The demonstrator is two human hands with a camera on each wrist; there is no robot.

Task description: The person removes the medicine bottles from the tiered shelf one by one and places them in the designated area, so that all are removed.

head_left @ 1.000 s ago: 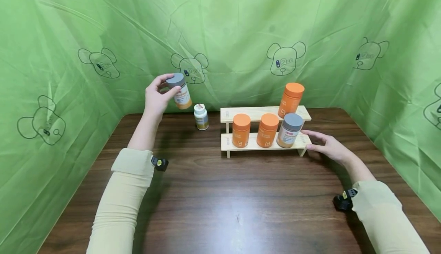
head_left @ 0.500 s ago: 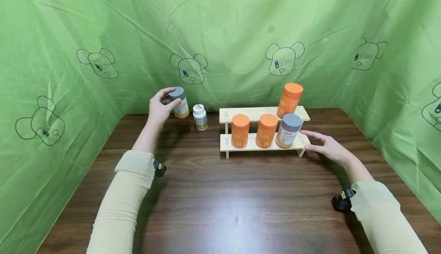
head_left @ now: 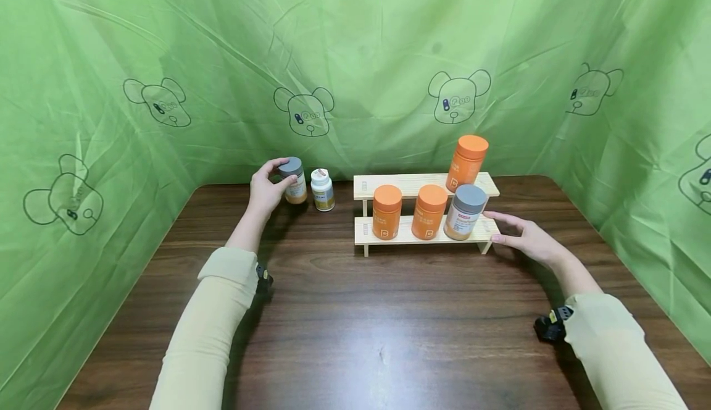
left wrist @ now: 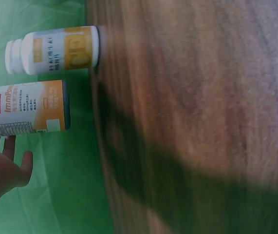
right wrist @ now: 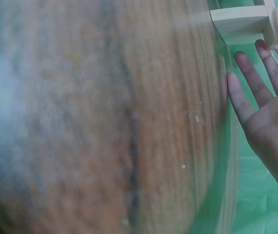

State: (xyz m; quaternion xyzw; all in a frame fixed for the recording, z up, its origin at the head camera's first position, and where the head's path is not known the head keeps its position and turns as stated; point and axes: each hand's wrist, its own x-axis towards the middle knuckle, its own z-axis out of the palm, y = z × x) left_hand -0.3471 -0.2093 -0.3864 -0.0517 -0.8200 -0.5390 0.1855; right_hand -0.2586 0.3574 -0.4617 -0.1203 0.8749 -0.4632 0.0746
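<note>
In the head view my left hand (head_left: 266, 189) grips a grey-lidded supplement bottle (head_left: 297, 192) by its upper part, thumb in front and fingers at the lid. The bottle is upright near the table's back edge, left of a small white pill bottle (head_left: 323, 191). Its orange and white label faces the left wrist view, where the lid is partly hidden. My right hand (head_left: 530, 240) pinches the right end of a two-tier wooden rack (head_left: 411, 186), thumb at the front and index finger behind. The other fingers stretch past the rack's end (right wrist: 241, 24).
On the rack's lower tier stand two orange bottles (head_left: 387, 212) and another grey-lidded bottle (head_left: 464, 213). A third orange bottle (head_left: 468, 162) stands on the upper tier's right side. Green cloth (head_left: 378, 39) hangs round the brown wooden table (head_left: 333, 311).
My left hand has lowered the grey-lidded bottle from the air towards the table, ending slightly right, beside the white pill bottle. The right hand and rack have stayed put.
</note>
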